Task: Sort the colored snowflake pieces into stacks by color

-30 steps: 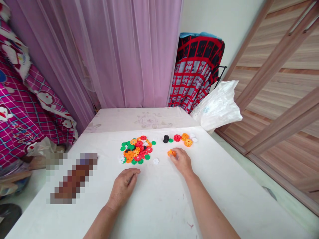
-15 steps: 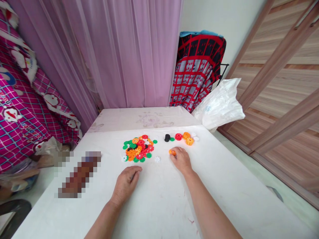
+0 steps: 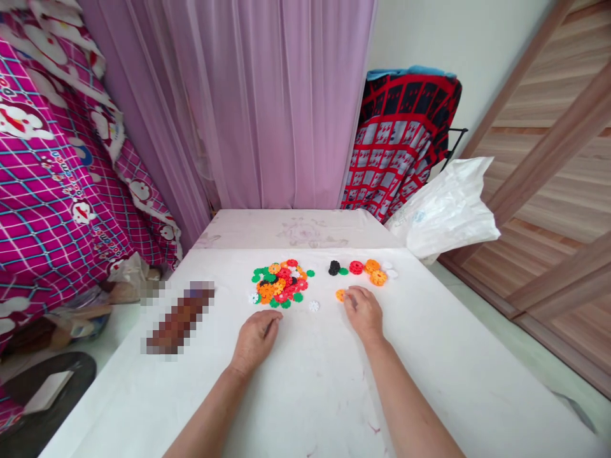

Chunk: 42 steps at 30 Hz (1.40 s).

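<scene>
Snowflake disc (image 3: 340, 295), orange, pokes out left of your R hand (image 3: 365, 312), pinched at fingertips; L hand (image 3: 254, 338) farther off, curled, contents can't tell.

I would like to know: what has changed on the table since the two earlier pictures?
The left hand has moved slightly forward, closer to the colourful pile. The camera has turned left, so everything appears further right. I see nothing clearly picked up or let go. The right hand stays beside the orange piece; the pile and white piece look unchanged.
</scene>
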Motion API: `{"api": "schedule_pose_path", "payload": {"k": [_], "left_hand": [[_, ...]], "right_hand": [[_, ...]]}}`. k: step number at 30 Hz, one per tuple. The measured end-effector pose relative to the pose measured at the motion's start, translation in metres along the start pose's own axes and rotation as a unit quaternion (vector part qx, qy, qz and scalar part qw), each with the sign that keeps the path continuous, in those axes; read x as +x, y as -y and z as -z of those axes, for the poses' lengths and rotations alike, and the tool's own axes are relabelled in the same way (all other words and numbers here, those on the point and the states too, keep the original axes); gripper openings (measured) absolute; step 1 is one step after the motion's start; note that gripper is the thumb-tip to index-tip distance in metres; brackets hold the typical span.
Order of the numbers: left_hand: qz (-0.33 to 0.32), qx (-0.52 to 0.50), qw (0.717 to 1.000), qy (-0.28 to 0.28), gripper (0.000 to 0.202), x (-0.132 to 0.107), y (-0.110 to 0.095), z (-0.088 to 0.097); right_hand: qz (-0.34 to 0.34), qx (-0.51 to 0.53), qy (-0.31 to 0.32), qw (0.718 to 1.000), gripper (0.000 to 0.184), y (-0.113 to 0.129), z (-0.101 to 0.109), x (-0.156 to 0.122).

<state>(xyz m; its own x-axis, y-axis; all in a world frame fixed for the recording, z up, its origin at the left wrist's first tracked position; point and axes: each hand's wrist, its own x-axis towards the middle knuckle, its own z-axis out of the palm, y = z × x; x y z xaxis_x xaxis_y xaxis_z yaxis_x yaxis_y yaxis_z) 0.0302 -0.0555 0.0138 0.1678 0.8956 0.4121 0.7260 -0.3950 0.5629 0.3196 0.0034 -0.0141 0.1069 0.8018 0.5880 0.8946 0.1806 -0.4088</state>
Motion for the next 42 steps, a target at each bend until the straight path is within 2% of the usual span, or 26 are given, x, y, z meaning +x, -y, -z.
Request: {"api": "schedule_pose_path", "payload": {"k": [5, 10, 13, 16, 19, 22, 32, 37, 42], "left_hand": [[0.009, 0.021, 1.0, -0.017, 0.026, -0.002, 0.003, -0.003], [0.056, 0.091, 0.988, -0.108, 0.031, -0.001, 0.021, 0.001], [0.118, 0.151, 0.972, -0.136, 0.042, 0.005, 0.034, 0.006], [0.161, 0.188, 0.964, -0.098, 0.046, 0.012, 0.041, 0.009], [0.174, 0.203, 0.962, -0.045, 0.039, 0.018, 0.041, 0.011], [0.181, 0.202, 0.962, -0.02, 0.033, 0.02, 0.039, 0.012], [0.119, 0.146, 0.982, -0.029, 0.027, 0.019, 0.032, 0.015], [0.109, 0.117, 0.987, -0.031, 0.027, 0.025, 0.02, 0.002], [0.12, 0.095, 0.987, -0.037, 0.029, 0.042, 0.016, -0.017]], "right_hand": [[0.001, 0.021, 0.002, 1.0, 0.02, -0.001, -0.001, -0.001], [-0.014, 0.049, 0.038, 0.998, 0.021, -0.003, -0.002, -0.003], [-0.023, 0.058, 0.042, 0.997, 0.021, -0.003, -0.002, -0.002], [-0.031, 0.069, 0.039, 0.996, 0.023, -0.003, -0.001, -0.001], [-0.042, 0.082, 0.034, 0.995, 0.024, -0.003, -0.001, 0.0], [-0.056, 0.093, 0.032, 0.994, 0.025, -0.002, -0.001, 0.0], [-0.08, 0.098, 0.049, 0.991, 0.023, 0.001, -0.001, 0.001], [-0.064, 0.082, 0.051, 0.993, 0.021, -0.001, -0.002, 0.0], [-0.005, 0.045, 0.003, 0.999, 0.024, 0.01, 0.003, -0.001]]}}
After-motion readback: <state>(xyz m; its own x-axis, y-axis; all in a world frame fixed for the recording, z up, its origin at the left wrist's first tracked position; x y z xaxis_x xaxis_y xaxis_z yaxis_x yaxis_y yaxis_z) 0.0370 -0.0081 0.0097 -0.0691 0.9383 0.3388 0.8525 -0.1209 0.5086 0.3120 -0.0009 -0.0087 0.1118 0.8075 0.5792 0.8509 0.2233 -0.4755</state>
